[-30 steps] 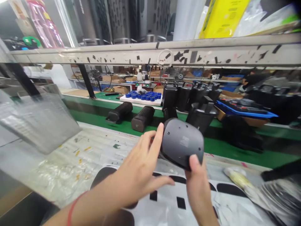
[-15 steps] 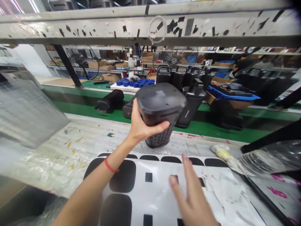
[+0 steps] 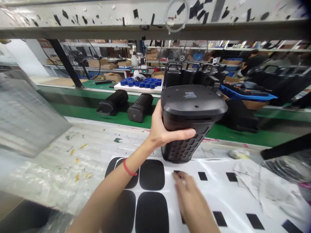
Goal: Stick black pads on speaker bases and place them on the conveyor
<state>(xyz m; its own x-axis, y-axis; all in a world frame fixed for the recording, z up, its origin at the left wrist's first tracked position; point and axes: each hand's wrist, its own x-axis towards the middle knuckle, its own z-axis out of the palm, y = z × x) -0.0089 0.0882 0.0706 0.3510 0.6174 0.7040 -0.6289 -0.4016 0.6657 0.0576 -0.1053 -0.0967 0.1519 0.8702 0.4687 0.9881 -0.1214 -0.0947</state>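
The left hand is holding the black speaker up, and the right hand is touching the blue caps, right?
Not quite. In the head view the left hand does hold the black speaker, but the right hand touches the white sticker sheet. The blue caps sit far behind.

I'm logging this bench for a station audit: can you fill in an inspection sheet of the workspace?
Surface: white bench top, flecked with small scraps.
Job's things: black speaker held upright, base at the sticker sheet; sheet carries large rounded black pads and small black squares.
Clutter: crumpled backing paper at right; clear plastic bags at left.
Grippers: left hand wraps the speaker's side; right hand rests on the sheet, fingers at a small square.
Cables: nothing seen.
Surroundings: green conveyor with two cylindrical speakers; tray of blue caps; overhead rail dotted with black tape bits.
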